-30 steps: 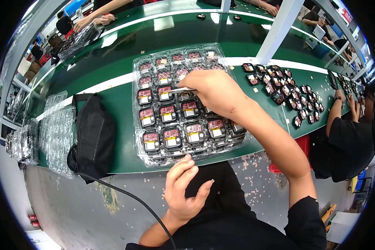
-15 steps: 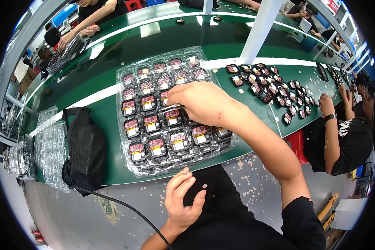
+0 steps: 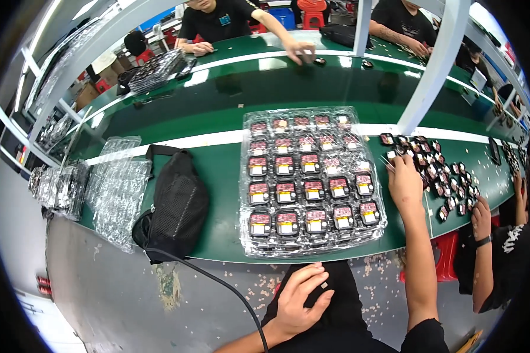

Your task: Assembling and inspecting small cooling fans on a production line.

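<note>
Right hand [image 3: 404, 179]: extended to the parts pile [image 3: 439, 173] right of the tray [image 3: 310, 180], fingers curled at the pile's left edge; grip contents cannot be determined. Left hand [image 3: 300, 300]: open, empty, resting on the lap, near side of the table [image 3: 224, 159]. A black bag [image 3: 175, 206] lies left of the tray.

Long green desk [image 3: 218, 170] with a white stripe, white posts [image 3: 436, 65] rising from it; grey speckled floor [image 3: 118, 294] below; bright overhead reflections.
</note>
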`<state>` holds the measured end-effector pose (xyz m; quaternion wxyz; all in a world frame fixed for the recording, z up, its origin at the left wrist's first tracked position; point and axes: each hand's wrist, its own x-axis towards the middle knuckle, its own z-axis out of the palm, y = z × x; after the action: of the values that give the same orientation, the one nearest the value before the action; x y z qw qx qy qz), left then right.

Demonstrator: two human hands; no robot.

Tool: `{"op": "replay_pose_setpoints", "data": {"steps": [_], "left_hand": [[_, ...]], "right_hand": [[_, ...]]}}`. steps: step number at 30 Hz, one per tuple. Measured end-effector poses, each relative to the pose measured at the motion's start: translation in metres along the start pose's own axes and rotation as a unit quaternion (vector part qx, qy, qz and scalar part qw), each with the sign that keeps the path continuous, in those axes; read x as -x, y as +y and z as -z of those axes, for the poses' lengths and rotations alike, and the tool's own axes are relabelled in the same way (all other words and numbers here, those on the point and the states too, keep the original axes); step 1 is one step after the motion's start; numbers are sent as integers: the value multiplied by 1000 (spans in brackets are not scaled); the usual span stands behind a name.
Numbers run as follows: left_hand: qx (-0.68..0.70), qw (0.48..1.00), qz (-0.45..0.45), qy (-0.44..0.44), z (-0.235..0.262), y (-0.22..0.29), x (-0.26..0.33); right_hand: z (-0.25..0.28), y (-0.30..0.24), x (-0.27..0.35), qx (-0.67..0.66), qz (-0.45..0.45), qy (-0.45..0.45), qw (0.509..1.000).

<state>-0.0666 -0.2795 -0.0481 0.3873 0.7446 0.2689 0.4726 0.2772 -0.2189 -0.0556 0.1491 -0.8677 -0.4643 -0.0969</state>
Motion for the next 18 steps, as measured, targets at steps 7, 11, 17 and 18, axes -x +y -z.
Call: {"op": "replay_pose_setpoints", "data": {"steps": [7,11,17,18], "left_hand": [[35,999,-39,7,-5,5,-23],[57,997,-51,-7,-5,10,-37],[197,978,45,-54,-3,11,-40],[293,947,114,-64,-5,10,-39]], "right_hand": [[13,-2,18,-96,11,2,995],[29,-3,36,-161,7,65,985],[99,-46,115,-566,1,-19,824],[100,-52,127,-547,48,-53,834]]}}
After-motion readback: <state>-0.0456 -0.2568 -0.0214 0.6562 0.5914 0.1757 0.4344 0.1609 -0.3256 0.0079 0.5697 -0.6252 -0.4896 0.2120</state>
